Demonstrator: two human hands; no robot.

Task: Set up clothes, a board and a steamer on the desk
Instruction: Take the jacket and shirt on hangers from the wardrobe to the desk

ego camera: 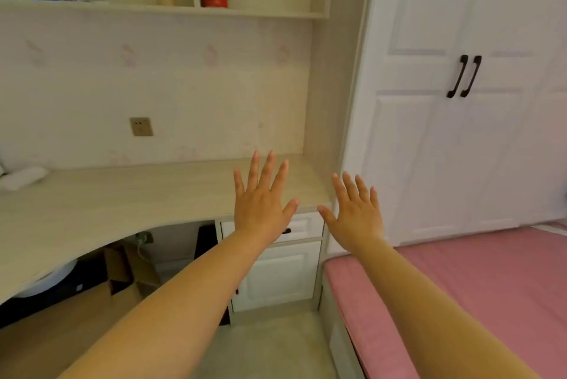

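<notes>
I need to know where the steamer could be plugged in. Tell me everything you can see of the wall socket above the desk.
The wall socket is a square plate with a dull gold or bronze look, set flush into the pale patterned wall a little above the desk, towards its left half. It hangs slightly tilted in the wide-angle view. Small dark slots show on its face, too blurred to count. Nothing is plugged into it and nothing touches it; both hands are well off to its right.
</notes>
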